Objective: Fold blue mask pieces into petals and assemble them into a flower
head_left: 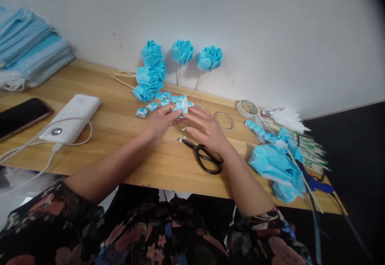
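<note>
Between the thumb and fingers of my left hand (164, 116) is a small folded light-blue petal piece (182, 105). My right hand (206, 128) reaches in from the other side with its fingers stretched out and thumb apart; its fingertips are close to the piece, and I cannot tell whether they touch it. More folded blue petals (142, 112) lie just beyond and to the left of my hands, partly hidden by them. Black-handled scissors (207, 158) rest below my right hand, with small white scraps (182, 139) by their tip.
Finished blue flowers on sticks (148, 76) lie or lean by the wall. A power bank (72, 118), phone (24, 116) and stacked masks (33, 48) are left. Right are a thin tape ring (224, 121), tape rolls (247, 108), blue sheets (273, 164) and a glue gun (319, 184).
</note>
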{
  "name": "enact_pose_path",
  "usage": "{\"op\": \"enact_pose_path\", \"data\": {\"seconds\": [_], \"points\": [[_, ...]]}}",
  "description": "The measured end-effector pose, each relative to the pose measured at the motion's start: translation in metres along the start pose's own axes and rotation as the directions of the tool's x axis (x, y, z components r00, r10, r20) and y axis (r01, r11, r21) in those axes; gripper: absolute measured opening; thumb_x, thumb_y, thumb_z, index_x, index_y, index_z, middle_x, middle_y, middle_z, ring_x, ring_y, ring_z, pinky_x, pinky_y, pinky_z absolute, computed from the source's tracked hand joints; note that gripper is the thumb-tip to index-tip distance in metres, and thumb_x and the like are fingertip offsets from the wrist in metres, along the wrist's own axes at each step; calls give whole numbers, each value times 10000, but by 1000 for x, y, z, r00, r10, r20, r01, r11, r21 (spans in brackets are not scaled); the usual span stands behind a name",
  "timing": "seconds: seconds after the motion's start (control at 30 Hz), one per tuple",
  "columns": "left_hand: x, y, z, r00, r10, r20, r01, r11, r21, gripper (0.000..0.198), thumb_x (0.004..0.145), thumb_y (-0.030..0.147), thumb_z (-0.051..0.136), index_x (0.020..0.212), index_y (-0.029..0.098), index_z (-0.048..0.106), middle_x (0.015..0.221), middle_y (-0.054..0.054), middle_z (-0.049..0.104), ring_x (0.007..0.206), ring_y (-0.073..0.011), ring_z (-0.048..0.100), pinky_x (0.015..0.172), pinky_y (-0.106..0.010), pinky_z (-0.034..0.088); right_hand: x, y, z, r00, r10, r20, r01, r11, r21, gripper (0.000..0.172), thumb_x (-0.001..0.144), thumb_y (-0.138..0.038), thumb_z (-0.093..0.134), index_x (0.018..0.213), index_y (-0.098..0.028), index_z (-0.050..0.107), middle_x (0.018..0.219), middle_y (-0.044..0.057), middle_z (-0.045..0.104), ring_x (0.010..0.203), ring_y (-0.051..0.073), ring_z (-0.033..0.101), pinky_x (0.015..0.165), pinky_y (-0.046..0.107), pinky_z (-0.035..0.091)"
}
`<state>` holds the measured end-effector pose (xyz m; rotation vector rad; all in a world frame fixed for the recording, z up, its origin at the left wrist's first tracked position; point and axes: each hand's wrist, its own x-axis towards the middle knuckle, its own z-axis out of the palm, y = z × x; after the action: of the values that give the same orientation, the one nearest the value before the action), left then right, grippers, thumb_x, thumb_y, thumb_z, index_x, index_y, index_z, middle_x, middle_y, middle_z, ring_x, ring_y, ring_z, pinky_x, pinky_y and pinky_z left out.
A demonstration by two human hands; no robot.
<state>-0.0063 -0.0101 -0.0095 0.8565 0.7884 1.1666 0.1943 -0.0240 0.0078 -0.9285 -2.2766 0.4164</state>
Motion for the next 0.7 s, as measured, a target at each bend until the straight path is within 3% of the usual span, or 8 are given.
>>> {"op": "enact_pose_path", "data": {"seconds": [0.23, 0.43, 0.57, 0.7], "points": [[0, -2, 0, 999, 37, 22, -36, 999, -14, 319, 696, 373, 879, 866, 161, 712, 884, -28, 760, 829, -166, 706, 882, -359, 552, 2, -2, -5, 988, 132, 80, -151, 937, 315, 561, 991, -677, 409, 1354, -333, 662, 1420, 61, 665, 1363, 243, 584, 1178, 526, 428], [0, -1, 0, 999, 35, 15, -36, 998, 43, 329, 714, 328, 859, 967, 160, 733, 976, -53, 779, 893, -184, 724, 864, -342, 550, 1, 2, -2, 964, 234, 126, -264, 799, 541, 568, 974, -693, 437, 1285, -299, 704, 1404, 60, 680, 1299, 238, 637, 1135, 500, 486], [-2, 1, 2, 1000, 2, 1, -2, 997, 72, 289, 732, 277, 833, 973, 149, 736, 946, -57, 784, 790, -166, 719, 838, -354, 550, -3, 14, 2, 963, 261, 62, -236, 714, 659, 525, 1010, -648, 399, 1216, -298, 732, 1354, 48, 708, 1300, 233, 636, 1080, 475, 538], [-5, 2, 3, 1000, -11, -1, 11, 992, 122, 264, 747, 257, 817, 968, 136, 737, 932, -67, 784, 776, -163, 709, 850, -372, 550, -3, 15, -3, 965, 261, 4, -215, 787, 579, 505, 1034, -601, 377, 1217, -291, 731, 1406, 61, 674, 1370, 249, 580, 1082, 484, 528]]}}
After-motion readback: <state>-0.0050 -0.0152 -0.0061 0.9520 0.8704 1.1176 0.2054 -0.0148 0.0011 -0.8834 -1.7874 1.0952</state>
